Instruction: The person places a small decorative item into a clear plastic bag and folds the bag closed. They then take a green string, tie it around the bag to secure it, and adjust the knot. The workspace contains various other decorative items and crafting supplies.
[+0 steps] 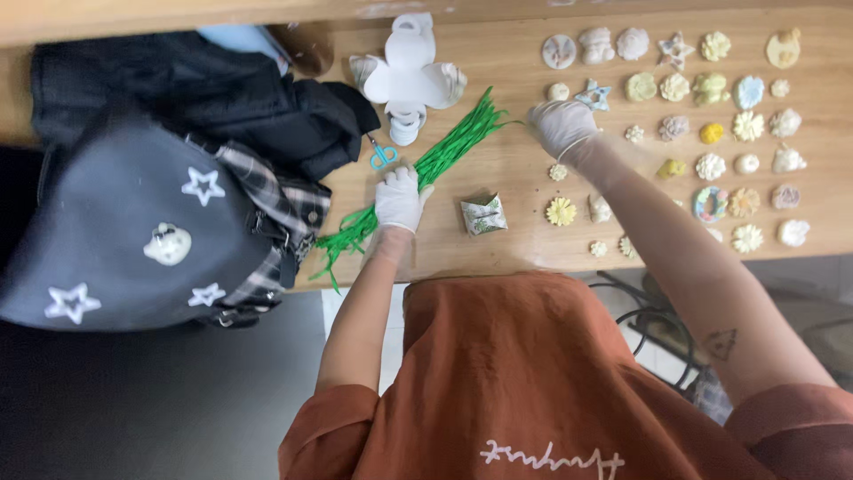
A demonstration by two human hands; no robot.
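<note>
My left hand (398, 199), in a white glove, grips a bundle of thin green stems (449, 151) that lies slantwise across the wooden table (498, 62). My right hand (562, 124), also gloved, rests with fingers curled on the tabletop just past the bundle's upper tip, beside a small blue star ornament (593, 95). Whether it holds anything cannot be made out. Several small plaster-like flower and shell figures (711, 133) are laid out in rows to the right of that hand.
A dark backpack with white stars (133, 231) and a black garment (249, 107) cover the table's left end. White paper cutouts (409, 76), small blue-handled scissors (383, 156) and a folded paper packet (484, 215) lie near the stems. A metal stool frame (649, 320) stands below.
</note>
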